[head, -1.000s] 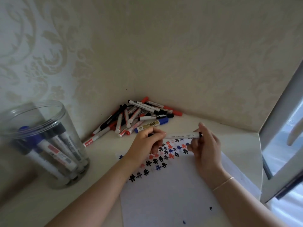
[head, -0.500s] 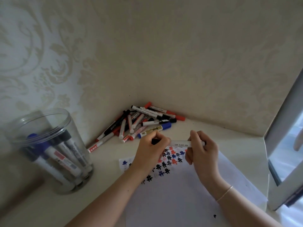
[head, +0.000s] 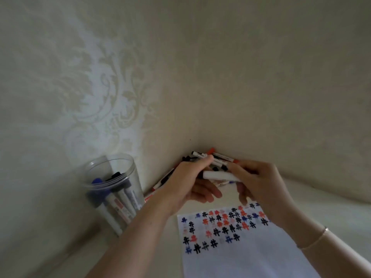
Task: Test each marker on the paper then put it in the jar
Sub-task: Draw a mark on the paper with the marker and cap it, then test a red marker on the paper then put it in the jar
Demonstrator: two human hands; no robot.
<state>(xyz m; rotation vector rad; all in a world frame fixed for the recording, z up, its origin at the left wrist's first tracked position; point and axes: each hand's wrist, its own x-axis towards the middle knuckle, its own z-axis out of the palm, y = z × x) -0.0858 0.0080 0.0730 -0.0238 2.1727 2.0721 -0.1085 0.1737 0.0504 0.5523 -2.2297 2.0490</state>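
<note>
Nearest: paper (head: 251, 255) lies flat on the surface, its upper part covered in black, red and blue hash marks.

Above its top edge, both hands are raised clear of the sheet with 1 white marker (head: 220, 175) between them, roughly horizontal. Right hand (head: 259, 183) grasps the barrel. Left hand (head: 190, 181) has thumb and forefinger closed at the marker's left end; whether it pinches a cap is hidden.

Left of the hands: clear jar (head: 112, 189), upright, several markers inside.

Farthest: pile of untested markers (head: 216, 159) in the wall corner.

Judgement: cap handling around a test stroke; uncapping or recapping cannot be told. If recapped, next is a short carry left and a drop into the jar mouth.
</note>
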